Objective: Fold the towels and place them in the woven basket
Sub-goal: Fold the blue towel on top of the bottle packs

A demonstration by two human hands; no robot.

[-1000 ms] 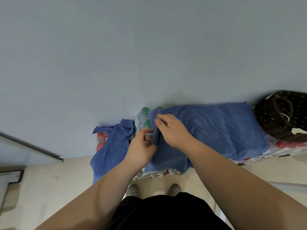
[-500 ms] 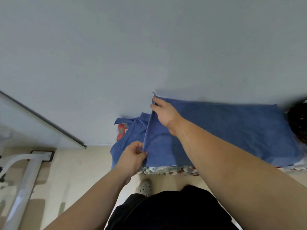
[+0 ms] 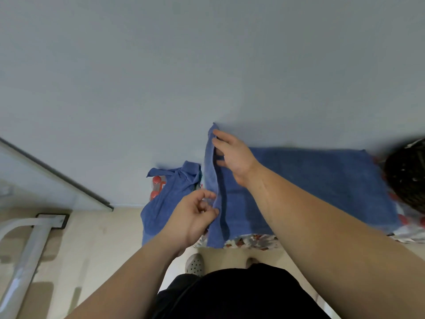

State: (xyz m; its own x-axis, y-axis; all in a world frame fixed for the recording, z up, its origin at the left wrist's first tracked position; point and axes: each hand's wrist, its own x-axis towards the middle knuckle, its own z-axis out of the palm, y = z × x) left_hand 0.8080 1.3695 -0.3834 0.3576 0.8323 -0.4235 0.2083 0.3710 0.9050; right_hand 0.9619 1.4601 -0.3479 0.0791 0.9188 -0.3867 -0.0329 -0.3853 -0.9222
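The likely fault is a crooked fold. If either pinch slips, the raised 9 o'clock edge of the flat blue terry towel (image 3: 310,180) could drop short or skew, and a hard tug might drag it off the floral-covered counter (image 3: 250,241). The right hand (image 3: 232,155) reaches to the far corner, fingers curled round the lifted hem. The left hand (image 3: 195,217) pinches the same hem nearer the body. The dark woven basket (image 3: 407,176) sits at 3 o'clock of the towel, and a crumpled blue towel (image 3: 167,203) hangs at 9 o'clock.
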